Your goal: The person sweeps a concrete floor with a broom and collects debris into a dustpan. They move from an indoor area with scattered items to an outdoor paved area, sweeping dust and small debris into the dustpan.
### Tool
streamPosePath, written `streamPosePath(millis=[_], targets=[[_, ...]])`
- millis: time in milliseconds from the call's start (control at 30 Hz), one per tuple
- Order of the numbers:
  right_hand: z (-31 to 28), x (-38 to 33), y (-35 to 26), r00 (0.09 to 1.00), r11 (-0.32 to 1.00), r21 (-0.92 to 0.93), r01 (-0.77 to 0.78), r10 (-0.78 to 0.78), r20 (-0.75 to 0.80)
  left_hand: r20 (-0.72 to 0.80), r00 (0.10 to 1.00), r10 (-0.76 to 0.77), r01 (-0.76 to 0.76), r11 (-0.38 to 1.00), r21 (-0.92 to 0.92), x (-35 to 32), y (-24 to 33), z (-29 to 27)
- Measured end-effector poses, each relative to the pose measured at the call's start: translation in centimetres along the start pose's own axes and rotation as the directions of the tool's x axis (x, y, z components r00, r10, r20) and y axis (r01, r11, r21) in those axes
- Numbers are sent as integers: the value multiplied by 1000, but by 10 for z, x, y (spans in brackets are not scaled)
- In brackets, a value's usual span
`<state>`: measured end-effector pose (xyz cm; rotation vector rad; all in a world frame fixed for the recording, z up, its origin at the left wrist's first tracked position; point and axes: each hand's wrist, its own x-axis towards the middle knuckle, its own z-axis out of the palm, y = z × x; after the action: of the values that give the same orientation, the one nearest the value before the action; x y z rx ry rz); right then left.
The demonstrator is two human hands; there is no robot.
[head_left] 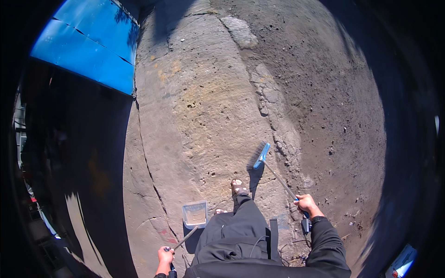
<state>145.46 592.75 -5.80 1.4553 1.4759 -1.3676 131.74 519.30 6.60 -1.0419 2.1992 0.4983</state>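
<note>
My right hand (305, 203) is closed round the long handle of a broom. The broom's blue head (262, 155), with dark bristles turned to the left, is over the concrete ahead of my foot and casts a shadow below it. In my left hand (165, 255), fingers wrapped round it, is the stick handle (186, 237) of a dustpan. The dustpan's pan (195, 214), a see-through box with a pale rim, hangs at the left of my legs above its own shadow. Whether it holds any dirt I cannot tell.
Worn concrete (208, 116) with pits and cracks runs ahead of my sandalled foot (238, 187). Its broken edge (273, 102) meets dark loose soil (333, 120) on the right. A blue metal panel (88, 41) stands at the far left, beside a deeply shadowed opening.
</note>
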Motion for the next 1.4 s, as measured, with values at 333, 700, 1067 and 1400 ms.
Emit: streamPosePath(millis=[333, 700, 1067, 1400], targets=[[23, 7, -2, 890, 956, -294, -8, -128, -438, -12, 996, 87, -88, 978, -188, 15, 12, 3], [64, -105, 54, 922, 969, -247, 27, -120, -368, 26, 982, 189, -180, 962, -207, 60, 49, -6], [-18, -49, 55, 956, 992, -42, -121, 105, -272, 30, 969, 244, -242, 968, -73, 57, 66, -32], [27, -1, -19, 677, 1000, -21, 8, -21, -736, -29, 976, 215, -216, 957, -192, 64, 35, -38]])
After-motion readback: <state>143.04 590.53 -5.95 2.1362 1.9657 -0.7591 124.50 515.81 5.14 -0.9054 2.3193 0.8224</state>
